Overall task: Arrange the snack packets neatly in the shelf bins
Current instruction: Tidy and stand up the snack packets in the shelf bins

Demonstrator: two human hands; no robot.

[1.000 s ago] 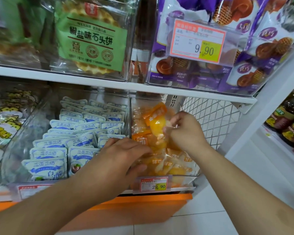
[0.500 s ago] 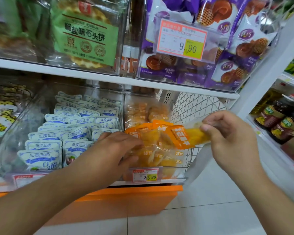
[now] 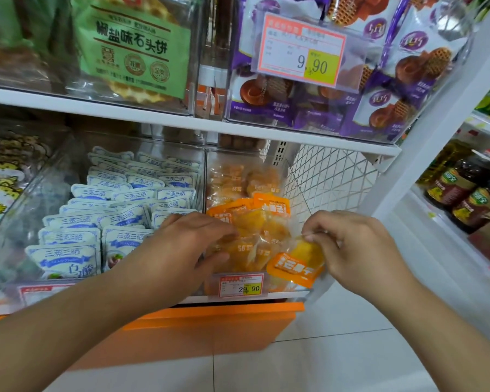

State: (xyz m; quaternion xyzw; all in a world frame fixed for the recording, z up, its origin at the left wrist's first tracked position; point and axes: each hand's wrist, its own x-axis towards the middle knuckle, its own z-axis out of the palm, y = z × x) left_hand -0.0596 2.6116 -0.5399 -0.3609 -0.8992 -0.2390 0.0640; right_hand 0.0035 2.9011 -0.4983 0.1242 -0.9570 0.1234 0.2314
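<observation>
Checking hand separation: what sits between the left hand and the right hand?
Head view: orange packets standing in the clear bin fill the gap between left hand and right hand, which pinches one orange packet.

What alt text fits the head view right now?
Right hand pinches an orange snack packet at the front of a clear bin, while the left hand rests on the orange packets inside. Blue-and-white packets fill the neighbouring bin.

Both forearms are bare all the way up to where they leave the view, so no sleeves or cuffs showing. The left hand [image 3: 178, 250] and right hand [image 3: 359, 250] have no gloves, rings, watch or bracelet on them. Fingernails look short and plain, from what little of them shows.
</observation>
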